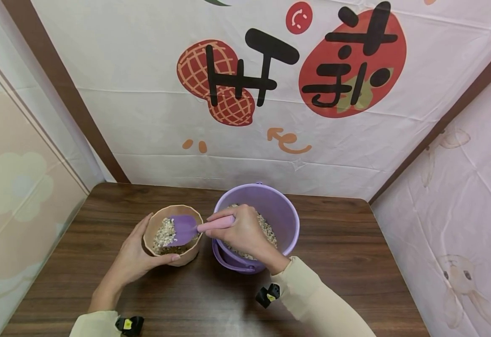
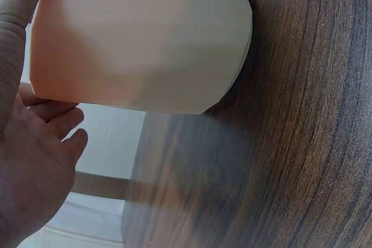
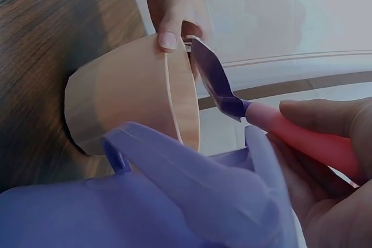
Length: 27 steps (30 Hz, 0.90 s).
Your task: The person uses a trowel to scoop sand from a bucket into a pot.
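Observation:
A peach faceted cup [image 1: 174, 235] [image 2: 145, 39] [image 3: 131, 94] holds oat-like grain and sits on the wooden table [image 1: 346, 243]. My left hand [image 1: 138, 255] [image 2: 29, 161] grips its side, thumb on the near rim. My right hand [image 1: 239, 229] [image 3: 325, 166] holds the pink handle of a small spatula [image 1: 192, 228] [image 3: 232, 100], whose purple blade lies inside the cup over the grain. The right hand hovers above a purple bucket [image 1: 279, 210] [image 3: 174, 201] that also contains grain.
The bucket's handle [image 1: 230, 263] hangs down at its near side. Printed cloth panels [image 1: 270, 93] wall in the table at the back and both sides. Bare wood lies to the right of the bucket and along the near edge.

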Tool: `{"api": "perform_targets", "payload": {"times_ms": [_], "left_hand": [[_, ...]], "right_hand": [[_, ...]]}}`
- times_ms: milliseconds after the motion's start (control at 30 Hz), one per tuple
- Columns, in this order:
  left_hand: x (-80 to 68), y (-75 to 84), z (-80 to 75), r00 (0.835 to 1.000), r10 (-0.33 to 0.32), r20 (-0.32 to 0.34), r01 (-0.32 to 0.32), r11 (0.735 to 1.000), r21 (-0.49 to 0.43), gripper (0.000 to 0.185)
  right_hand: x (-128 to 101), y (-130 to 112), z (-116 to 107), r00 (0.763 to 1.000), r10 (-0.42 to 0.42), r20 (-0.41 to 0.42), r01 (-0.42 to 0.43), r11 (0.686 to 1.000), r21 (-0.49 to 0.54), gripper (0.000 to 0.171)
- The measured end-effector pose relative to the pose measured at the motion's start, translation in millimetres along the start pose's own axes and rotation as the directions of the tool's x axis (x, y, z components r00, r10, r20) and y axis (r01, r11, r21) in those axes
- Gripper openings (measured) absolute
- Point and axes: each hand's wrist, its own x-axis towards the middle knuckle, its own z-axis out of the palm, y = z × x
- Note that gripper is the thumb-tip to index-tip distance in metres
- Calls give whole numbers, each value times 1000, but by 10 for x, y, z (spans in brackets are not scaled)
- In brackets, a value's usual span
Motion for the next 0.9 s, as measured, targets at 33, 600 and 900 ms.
{"api": "perform_targets", "payload": {"times_ms": [33, 600, 900], "left_hand": [[0, 0, 1, 1000, 0, 1, 0, 1000, -1, 139], [1, -3, 7, 1000, 5, -7, -5, 1000, -24, 139], [1, -1, 7, 1000, 2, -1, -2, 1000, -20, 139]], "right_hand": [[3, -5, 0, 1000, -2, 5, 2, 1000, -4, 19], [4, -77, -14, 996, -80, 42, 85, 988, -128, 14], [-5, -89, -27, 990, -127, 57, 136, 964, -227, 13]]}}
